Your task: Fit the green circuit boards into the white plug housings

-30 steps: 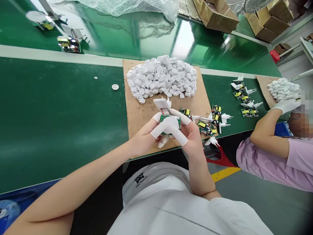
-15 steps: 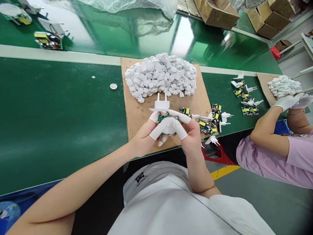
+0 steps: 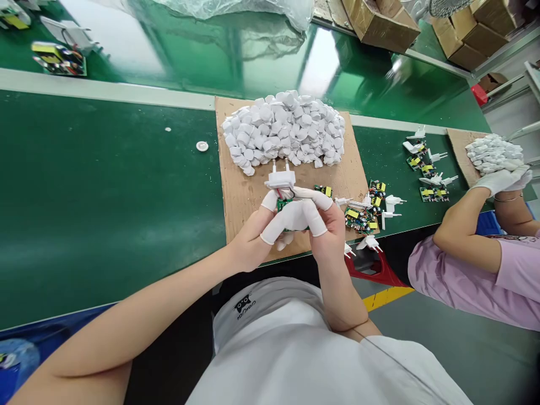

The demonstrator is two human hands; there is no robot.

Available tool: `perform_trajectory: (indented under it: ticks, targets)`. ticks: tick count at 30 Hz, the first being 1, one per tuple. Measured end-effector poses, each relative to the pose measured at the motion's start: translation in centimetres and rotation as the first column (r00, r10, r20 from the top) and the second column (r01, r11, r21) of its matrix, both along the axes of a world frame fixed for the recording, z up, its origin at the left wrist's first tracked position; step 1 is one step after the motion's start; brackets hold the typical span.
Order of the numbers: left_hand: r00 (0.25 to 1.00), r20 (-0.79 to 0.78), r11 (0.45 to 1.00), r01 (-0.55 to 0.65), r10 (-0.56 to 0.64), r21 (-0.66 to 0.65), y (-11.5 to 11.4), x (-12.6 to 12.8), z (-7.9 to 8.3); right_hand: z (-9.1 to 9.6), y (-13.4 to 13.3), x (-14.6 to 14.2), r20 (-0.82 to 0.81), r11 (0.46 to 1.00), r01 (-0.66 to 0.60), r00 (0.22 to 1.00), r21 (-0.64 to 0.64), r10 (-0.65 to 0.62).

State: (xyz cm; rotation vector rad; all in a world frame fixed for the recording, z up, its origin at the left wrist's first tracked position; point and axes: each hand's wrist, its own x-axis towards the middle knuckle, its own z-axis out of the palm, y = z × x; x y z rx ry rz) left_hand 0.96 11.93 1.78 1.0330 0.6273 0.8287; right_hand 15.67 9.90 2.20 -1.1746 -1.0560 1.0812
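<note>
Both hands meet over the cardboard sheet, white covers on their fingers. Between them is a green circuit board, wired to a white two-pin plug whose pins point away from me. My left hand is closed on the board from the left. My right hand is closed on it from the right. The covered fingers hide most of the board. Just beyond the plug lies a heap of small white pieces.
Several circuit boards with white plugs lie right of my hands. A small white disc rests left of the cardboard. Another board sits at the far left. At right, a co-worker's gloved hands are by another white pile. Cardboard boxes stand behind.
The view has shifted slightly, so the bench things appear a little further right. The plug has tilted a little and its wires show more. Both hands keep their hold on the board.
</note>
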Motion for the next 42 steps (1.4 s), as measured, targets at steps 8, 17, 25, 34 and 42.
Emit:
perform_trajectory:
  ticks: [8,17,25,34,42]
  targets:
    - [0.998,-0.020,0.988,0.060,-0.058,0.139,0.1,-0.2,-0.8,0.2,0.1,-0.5,0.047,0.995,0.064,0.997,0.082,-0.068]
    - [0.988,0.099,0.989,0.114,-0.123,0.092,0.3,0.4,-0.7,0.1,-0.1,0.8,0.002,0.996,-0.088,0.996,0.030,0.088]
    - [0.983,0.111,0.989,0.146,-0.149,0.033,0.3,0.0,-0.5,-0.2,-0.4,1.4,0.038,0.993,-0.119,0.992,0.010,0.119]
    - [0.996,0.057,0.997,0.072,-0.073,0.022,0.5,0.1,-0.2,-0.4,-0.5,2.5,0.048,0.947,-0.320,0.946,-0.031,0.321]
    - [0.986,0.155,0.992,0.076,-0.060,-0.099,0.4,-0.1,0.3,0.2,-0.9,2.9,-0.029,0.927,-0.375,0.926,0.025,0.375]
